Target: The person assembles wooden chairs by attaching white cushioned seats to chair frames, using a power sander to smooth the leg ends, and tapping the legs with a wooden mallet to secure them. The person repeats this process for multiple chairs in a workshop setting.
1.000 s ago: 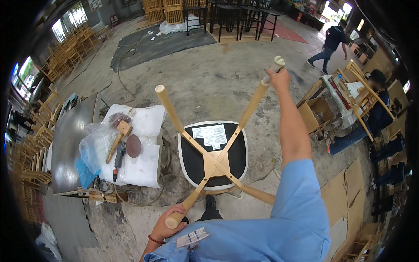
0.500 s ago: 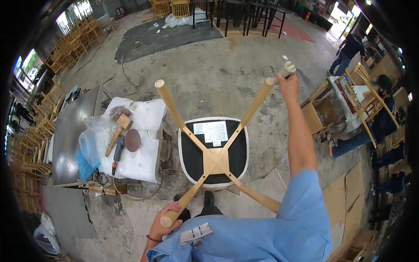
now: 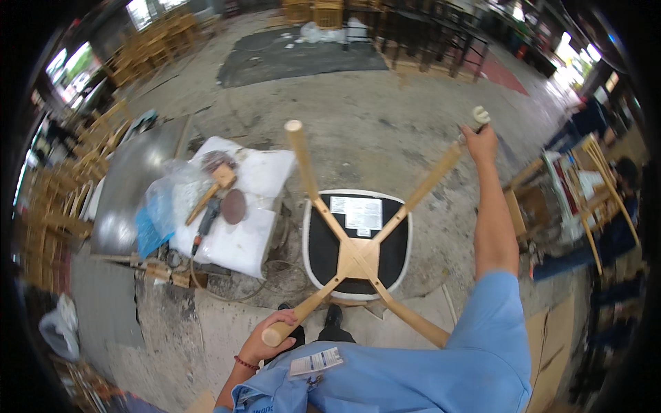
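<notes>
Sitting legs-up right in front of the person, the upturned wooden chair shows its black underside, with four pale legs splaying from a crossed joint. The far-right leg is the one to watch: its long axis slants away from the cross, up and to the person's right, and its end points straight at the right hand. That hand is much the nearer one, just beside the tip, fingers curled round a cream lobed piece that pokes out past them. Diagonally opposite, the left hand is wrapped about the near-left leg close to its end.

Off to the left, a desk stands near a white padded sheet bearing a disc sander, a block-headed wooden tool and crumpled plastic.

Some of it I can't make out. The right fingers cover where the cream piece meets the leg tip, so touching or just apart, I couldn't say. The near-right leg runs out of sight at the blue shirt, and whatever the seat rests on is hidden beneath it. Over on the right, a co-worker is a blur behind another chair frame.
</notes>
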### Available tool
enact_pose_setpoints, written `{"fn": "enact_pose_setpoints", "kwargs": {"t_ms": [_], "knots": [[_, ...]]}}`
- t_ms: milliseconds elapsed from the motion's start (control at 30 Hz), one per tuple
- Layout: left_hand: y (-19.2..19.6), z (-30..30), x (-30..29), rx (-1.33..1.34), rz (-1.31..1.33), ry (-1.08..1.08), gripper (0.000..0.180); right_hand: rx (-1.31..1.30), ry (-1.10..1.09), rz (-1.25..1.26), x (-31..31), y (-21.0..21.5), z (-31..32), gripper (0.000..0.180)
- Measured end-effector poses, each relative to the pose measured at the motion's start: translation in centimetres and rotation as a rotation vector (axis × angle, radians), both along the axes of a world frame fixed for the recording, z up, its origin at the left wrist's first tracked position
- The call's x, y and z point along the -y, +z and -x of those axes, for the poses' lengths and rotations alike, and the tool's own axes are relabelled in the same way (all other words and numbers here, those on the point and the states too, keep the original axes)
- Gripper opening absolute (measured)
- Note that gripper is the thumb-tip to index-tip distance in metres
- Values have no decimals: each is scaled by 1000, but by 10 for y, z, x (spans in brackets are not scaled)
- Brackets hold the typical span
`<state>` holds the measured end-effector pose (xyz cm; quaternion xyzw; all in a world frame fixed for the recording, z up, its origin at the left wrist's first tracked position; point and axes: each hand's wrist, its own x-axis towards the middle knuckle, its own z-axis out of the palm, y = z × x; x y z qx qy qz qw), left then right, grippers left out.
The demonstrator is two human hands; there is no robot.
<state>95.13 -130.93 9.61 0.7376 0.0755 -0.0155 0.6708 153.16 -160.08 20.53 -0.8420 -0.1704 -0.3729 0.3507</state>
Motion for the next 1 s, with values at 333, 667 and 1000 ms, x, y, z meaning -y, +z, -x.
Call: {"fn": "enact_pose_setpoints", "kwargs": {"t_ms": [333, 667, 1000], "knots": [[5, 9, 11, -51, 75, 121, 40, -593, 772, -94, -322, 14, 129, 43], [-9, 14, 15, -2, 114, 153, 36, -554, 725, -95, -348, -6, 112, 49], [-10, 14, 7, 5, 89, 47, 39, -422, 534, 50, -349, 11, 119, 46]]}}
